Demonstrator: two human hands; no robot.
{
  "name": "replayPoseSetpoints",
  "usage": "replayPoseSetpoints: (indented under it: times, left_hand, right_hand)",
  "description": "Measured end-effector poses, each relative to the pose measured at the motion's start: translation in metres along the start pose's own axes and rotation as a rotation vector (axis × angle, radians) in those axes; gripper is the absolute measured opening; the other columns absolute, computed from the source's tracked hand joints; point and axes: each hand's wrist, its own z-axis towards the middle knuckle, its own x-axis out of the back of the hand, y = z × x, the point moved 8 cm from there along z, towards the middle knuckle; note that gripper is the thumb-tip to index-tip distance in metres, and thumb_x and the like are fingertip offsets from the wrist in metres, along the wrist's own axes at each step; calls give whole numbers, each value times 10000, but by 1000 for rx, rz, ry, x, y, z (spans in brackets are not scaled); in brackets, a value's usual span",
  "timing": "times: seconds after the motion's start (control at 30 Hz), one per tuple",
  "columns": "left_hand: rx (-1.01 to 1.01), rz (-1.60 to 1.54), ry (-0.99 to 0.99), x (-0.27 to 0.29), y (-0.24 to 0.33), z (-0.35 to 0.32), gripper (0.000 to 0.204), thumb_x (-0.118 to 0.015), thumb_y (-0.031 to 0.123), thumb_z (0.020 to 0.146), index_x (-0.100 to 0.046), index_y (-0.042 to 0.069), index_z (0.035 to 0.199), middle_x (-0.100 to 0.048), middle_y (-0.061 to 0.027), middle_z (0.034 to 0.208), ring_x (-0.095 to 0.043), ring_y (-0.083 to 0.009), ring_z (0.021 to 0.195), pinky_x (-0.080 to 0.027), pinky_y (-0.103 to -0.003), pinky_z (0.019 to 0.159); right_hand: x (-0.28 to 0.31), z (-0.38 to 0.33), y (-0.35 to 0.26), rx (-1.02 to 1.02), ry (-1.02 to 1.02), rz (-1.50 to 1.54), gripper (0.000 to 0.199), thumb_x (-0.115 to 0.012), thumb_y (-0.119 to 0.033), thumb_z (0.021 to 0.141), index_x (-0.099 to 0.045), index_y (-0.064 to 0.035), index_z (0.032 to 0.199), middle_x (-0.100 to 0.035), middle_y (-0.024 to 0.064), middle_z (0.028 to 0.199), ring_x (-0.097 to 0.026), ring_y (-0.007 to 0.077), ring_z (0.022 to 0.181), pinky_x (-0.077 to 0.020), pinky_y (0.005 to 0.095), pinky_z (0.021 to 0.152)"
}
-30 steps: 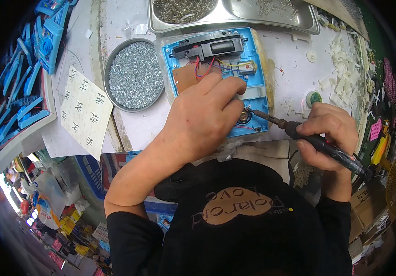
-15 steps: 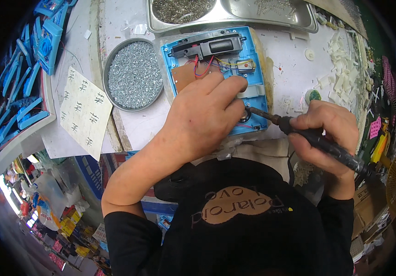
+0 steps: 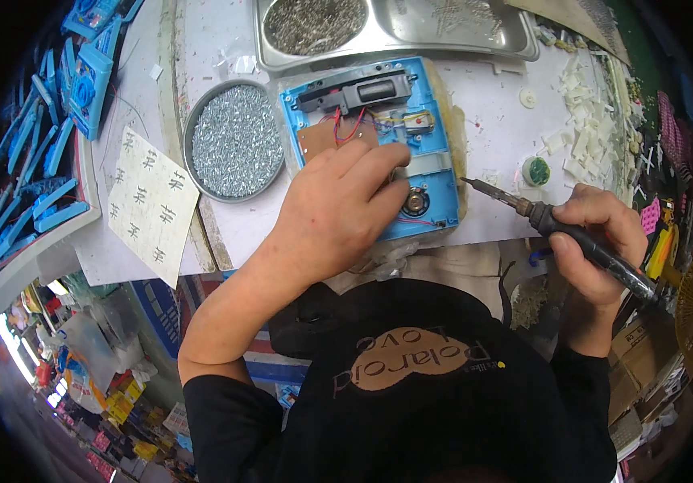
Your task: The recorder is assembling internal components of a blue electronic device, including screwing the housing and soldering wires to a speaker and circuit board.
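Observation:
A blue plastic case half lies open-side up on the bench. Inside it are a black module, a brown circuit board, coloured wires and a round speaker. Across the case rests my left hand, its fingers curled together beside the speaker; whatever they pinch is hidden. My right hand grips a black-handled soldering iron. The iron's thin tip points left, just off the case's right edge and touching nothing.
Left of the case stands a round tray of small screws, beside a marked paper sheet. A divided metal tray sits behind. At right are a small green-filled tin and white plastic pieces. Blue cases pile up far left.
The soldering iron has drawn back right from the speaker, off the case. My left hand has shifted slightly left, leaving the speaker more exposed.

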Motion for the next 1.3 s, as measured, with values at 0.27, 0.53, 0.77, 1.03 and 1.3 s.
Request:
replayPoseSetpoints:
  times: [0.27,0.53,0.77,1.03,1.3]
  left_hand:
    - [16,22,-12,6,4,-10,383,-760,41,697,-736,79,1078,-646,-114,1117,-622,-271,828,-493,-384,685]
    - [6,34,13,7,10,-11,411,-766,13,670,-746,77,1075,-677,-147,1161,-633,-274,813,-502,-381,679]
    - [14,35,50,5,-1,-18,377,-757,32,688,-732,70,1063,-661,-160,1178,-659,-335,920,-531,-416,730]
    - [124,-114,134,12,-9,-40,385,-759,18,711,-718,64,1091,-622,-120,1167,-650,-258,893,-524,-368,718]
    - [22,-21,59,7,1,-15,416,-788,144,752,-715,64,1154,-617,-109,1138,-621,-270,888,-489,-390,729]
  right_hand:
    - [131,-62,37,-87,626,-53,183,-735,-102,861,-669,6,994,-603,-1,788,-514,78,673,-389,236,612]
    - [297,-140,56,-32,1256,-165,66,-690,-81,889,-688,-27,850,-550,-48,713,-472,41,645,-358,220,596]
    - [298,-102,102,-368,1027,-743,208,-766,-232,897,-734,-79,1034,-668,-11,920,-593,83,852,-474,261,784]
    - [152,-101,126,-307,680,754,480,-659,-154,977,-507,7,1404,-645,47,1002,-524,77,716,-412,197,577]
    - [66,31,64,-116,433,-28,190,-716,-33,901,-721,5,1087,-645,-8,784,-576,47,697,-430,189,636]
